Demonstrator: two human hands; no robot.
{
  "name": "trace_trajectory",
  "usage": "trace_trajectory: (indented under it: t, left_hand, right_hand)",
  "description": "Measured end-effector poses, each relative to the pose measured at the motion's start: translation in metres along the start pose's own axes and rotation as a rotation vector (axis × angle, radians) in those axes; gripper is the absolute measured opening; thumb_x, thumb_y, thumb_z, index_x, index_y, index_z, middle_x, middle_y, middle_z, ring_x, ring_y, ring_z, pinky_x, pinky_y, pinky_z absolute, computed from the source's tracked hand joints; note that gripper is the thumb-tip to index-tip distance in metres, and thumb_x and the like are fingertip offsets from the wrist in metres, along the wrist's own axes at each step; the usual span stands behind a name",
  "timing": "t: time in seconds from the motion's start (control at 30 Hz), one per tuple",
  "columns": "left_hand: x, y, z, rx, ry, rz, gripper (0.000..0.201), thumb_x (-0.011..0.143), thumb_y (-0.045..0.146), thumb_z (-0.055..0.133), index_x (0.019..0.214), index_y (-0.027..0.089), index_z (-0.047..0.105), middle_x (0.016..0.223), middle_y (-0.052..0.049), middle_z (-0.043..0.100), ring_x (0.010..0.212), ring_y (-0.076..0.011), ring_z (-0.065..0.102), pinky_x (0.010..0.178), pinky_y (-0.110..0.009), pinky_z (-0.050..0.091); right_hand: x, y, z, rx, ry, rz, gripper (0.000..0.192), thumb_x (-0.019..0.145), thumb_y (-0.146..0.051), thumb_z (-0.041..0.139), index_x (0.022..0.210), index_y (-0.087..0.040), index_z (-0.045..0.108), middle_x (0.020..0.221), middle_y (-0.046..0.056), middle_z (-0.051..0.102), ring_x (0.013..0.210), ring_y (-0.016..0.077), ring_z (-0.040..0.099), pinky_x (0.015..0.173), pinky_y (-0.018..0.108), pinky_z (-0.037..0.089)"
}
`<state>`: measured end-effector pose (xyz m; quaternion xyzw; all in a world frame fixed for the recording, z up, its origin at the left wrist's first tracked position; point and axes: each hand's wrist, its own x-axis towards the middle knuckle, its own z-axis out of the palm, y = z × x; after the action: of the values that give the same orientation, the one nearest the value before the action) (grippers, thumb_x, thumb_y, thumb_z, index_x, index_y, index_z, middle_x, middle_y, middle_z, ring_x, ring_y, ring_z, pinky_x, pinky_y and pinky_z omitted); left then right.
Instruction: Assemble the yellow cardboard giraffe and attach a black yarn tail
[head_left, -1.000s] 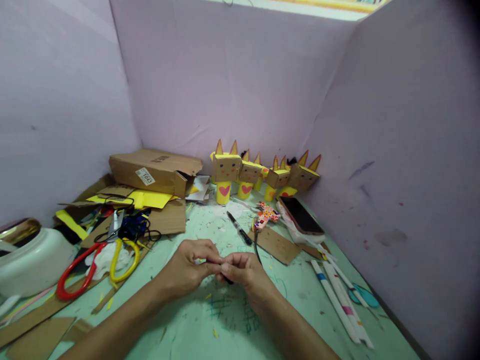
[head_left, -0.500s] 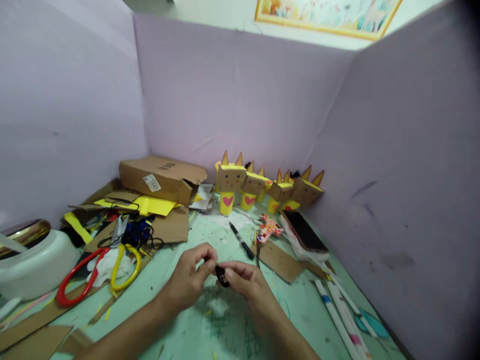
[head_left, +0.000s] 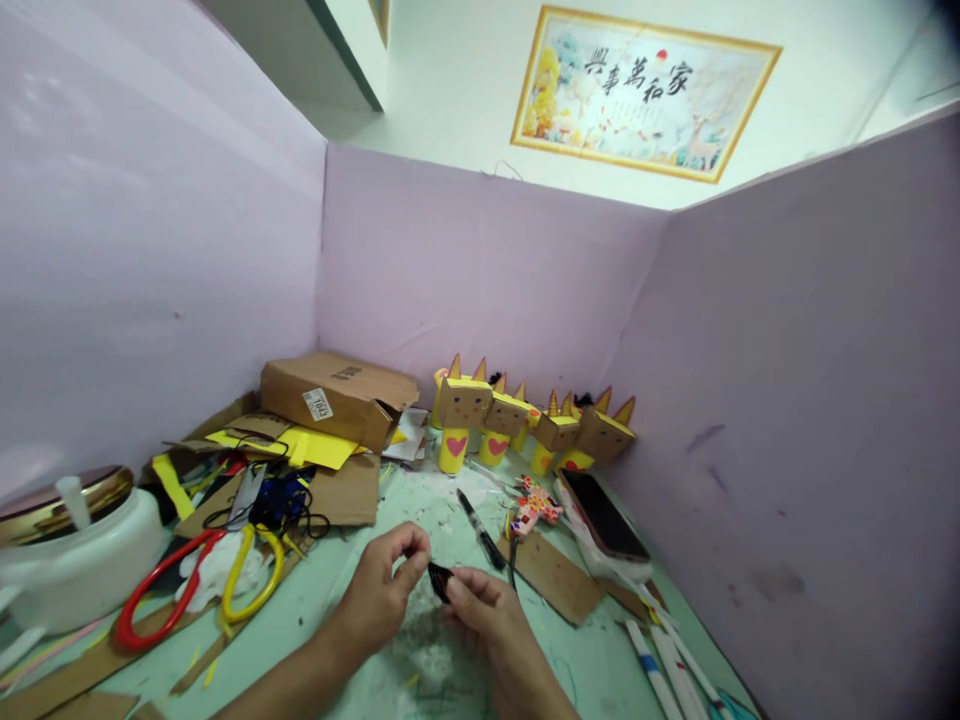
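A small black piece (head_left: 439, 580) is pinched between both hands, left hand (head_left: 382, 590) and right hand (head_left: 480, 615), fingertips pressed together on it, its long axis tilted far-left to near-right.

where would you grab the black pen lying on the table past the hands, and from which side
Grip the black pen around the middle of its barrel, coming from above. It lies flat on the green table, running diagonally away from the hands, with bare table on both long sides for fingers. I'd likely avoid its near end, which sits close to the cardboard strip and the right hand.
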<state>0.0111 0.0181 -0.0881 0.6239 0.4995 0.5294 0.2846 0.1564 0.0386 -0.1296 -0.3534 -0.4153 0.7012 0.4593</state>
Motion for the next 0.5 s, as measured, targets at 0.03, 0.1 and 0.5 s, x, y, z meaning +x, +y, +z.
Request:
trace_trajectory:
  t: [0.03, 0.1, 0.5]
  left_hand:
    - [0.000, 0.000, 0.000, 0.007, -0.007, 0.003, 0.025, 0.075, 0.037, 0.047, 0.060, 0.018, 0.047, 0.058, 0.000, 0.048, 0.059, -0.0154, 0.044, 0.058, -0.026, 0.037]
    - [0.000, 0.000, 0.000, 0.024, -0.002, -0.001, 0.024, 0.075, 0.036, 0.047, 0.059, 0.018, 0.047, 0.057, 0.000, 0.048, 0.058, -0.0156, 0.045, 0.057, -0.026, 0.038]
    - [-0.001, -0.001, 0.005, 0.091, 0.125, -0.003, 0.019, 0.075, 0.031, 0.046, 0.061, 0.018, 0.047, 0.058, 0.000, 0.049, 0.059, -0.0158, 0.046, 0.058, -0.026, 0.037]
  right_hand:
    - [-0.001, 0.000, 0.001, -0.004, 0.001, -0.001, 0.035, 0.048, -0.043, 0.083, 0.061, -0.013, 0.068, 0.051, 0.000, 0.058, 0.045, 0.0080, 0.046, 0.051, 0.022, 0.035]
    - [-0.003, -0.003, 0.002, -0.016, 0.012, 0.001, 0.035, 0.047, -0.042, 0.083, 0.056, -0.013, 0.065, 0.046, -0.002, 0.054, 0.043, 0.0068, 0.042, 0.048, 0.021, 0.031]
    - [-0.013, -0.020, 0.003, -0.413, 0.151, -0.394, 0.020, 0.062, -0.033, 0.071, 0.054, -0.016, 0.064, 0.056, 0.001, 0.055, 0.055, 0.0140, 0.048, 0.054, 0.026, 0.036]
